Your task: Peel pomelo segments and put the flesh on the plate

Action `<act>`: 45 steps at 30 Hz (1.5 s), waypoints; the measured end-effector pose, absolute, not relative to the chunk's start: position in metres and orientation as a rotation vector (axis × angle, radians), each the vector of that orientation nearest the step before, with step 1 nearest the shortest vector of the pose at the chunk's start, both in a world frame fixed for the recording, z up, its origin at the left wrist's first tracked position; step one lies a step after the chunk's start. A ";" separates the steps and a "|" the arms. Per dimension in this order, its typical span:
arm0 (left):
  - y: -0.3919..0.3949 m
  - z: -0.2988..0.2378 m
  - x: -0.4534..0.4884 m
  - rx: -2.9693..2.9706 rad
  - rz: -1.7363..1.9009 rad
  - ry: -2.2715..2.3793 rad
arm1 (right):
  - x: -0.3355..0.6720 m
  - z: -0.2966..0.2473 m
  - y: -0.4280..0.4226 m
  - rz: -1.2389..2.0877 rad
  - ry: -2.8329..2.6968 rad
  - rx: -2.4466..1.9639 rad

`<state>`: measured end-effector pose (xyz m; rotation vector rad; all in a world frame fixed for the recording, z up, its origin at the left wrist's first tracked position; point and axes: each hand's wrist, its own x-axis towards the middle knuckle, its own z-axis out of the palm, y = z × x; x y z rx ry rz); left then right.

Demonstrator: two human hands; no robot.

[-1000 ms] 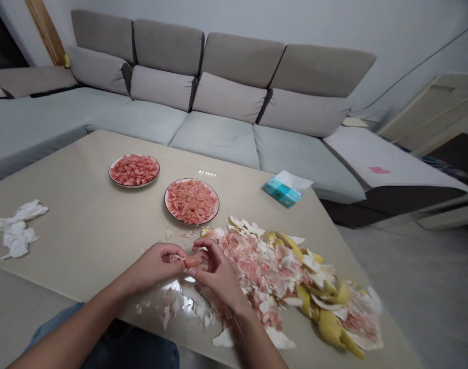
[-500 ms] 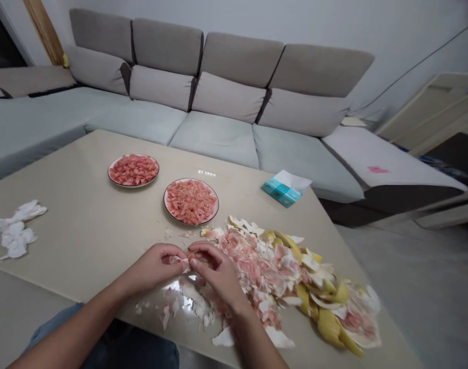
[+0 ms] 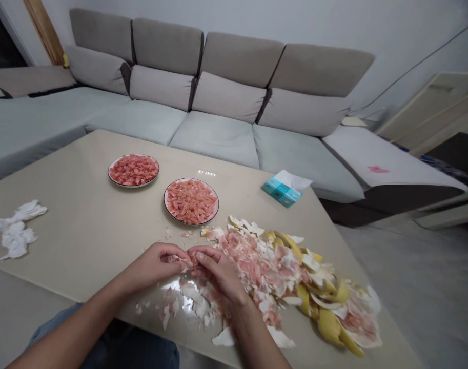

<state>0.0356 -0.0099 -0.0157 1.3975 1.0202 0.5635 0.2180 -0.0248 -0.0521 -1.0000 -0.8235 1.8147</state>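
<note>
Right-hand fingers have shifted since the earlier frame: the right thumb now lies flatter along the fruit piece (image 3: 194, 257), while the left hand has barely moved. At the far left, crumpled tissues (image 3: 20, 230) lie well apart from the wet scraps, perhaps to keep them out of the way. Next comes the far plate (image 3: 111, 175), heaped with pink flesh (image 3: 134, 169) and set deeper on the table (image 3: 114, 230). The left hand (image 3: 162, 264) pinches whitish membrane (image 3: 179, 261) between thumb and fingers, seemingly to steady that end. Just beyond the hands sits the near plate (image 3: 166, 201), also full of pink flesh, likely put there to be within easy reach. The fruit piece is between the two hands, above the table and mostly hidden by fingers. The right hand (image 3: 218, 271) has its thumb and fingers closed on it; how firmly, I cannot tell. Beside the right hand, the scrap heap (image 3: 257, 261) of skins and white pith spreads rightward, probably because that side is handy for dropping waste. Behind it stands the tissue pack (image 3: 283, 191), apart from the mess. Yellow rind (image 3: 329, 328) lies at the heap's right end.
</note>
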 end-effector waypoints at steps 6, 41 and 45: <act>-0.010 -0.013 0.035 1.350 0.562 0.994 | 0.218 -0.053 -0.025 1.880 -0.753 -0.959; -0.014 -0.017 0.042 1.206 0.504 1.021 | 0.218 -0.051 -0.031 1.567 -1.031 -0.909; -0.014 -0.013 0.046 1.121 0.597 1.005 | 0.216 -0.051 -0.031 1.418 -1.174 -0.918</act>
